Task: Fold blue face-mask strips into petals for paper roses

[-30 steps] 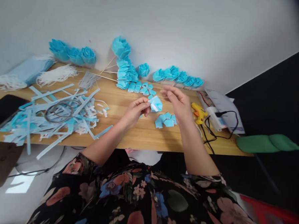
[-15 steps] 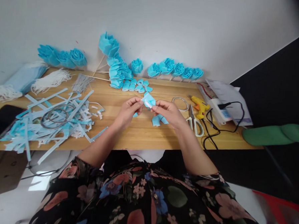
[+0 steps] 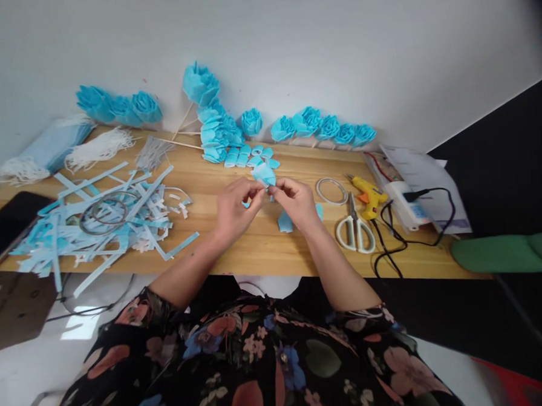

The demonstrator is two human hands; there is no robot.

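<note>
Between my hands is a light-blue fabric petal (image 3: 263, 173), held up over the middle of the table. My left hand (image 3: 238, 206) pinches its lower edge from the left. From the right, the thumb and fingers of my right hand (image 3: 293, 200) close on the same lower edge, almost touching the left fingertips. More blue petal pieces (image 3: 284, 221) lie partly hidden under my right hand. Just beyond the held petal, several curled blue petals (image 3: 238, 157) rest in rows on the wood.
Blue fabric roses (image 3: 215, 133) on sticks lean along the wall. Left are cut strips (image 3: 112, 217), face masks (image 3: 54, 144) and a dark phone (image 3: 8, 223). To the right lie scissors (image 3: 355, 229), a wire ring (image 3: 331, 191), a yellow glue gun (image 3: 368, 196) and a power strip (image 3: 406, 205).
Both hands have drawn closer together, their fingertips now meeting at the petal's lower edge. The petal has tilted. The whole view has shifted slightly.
</note>
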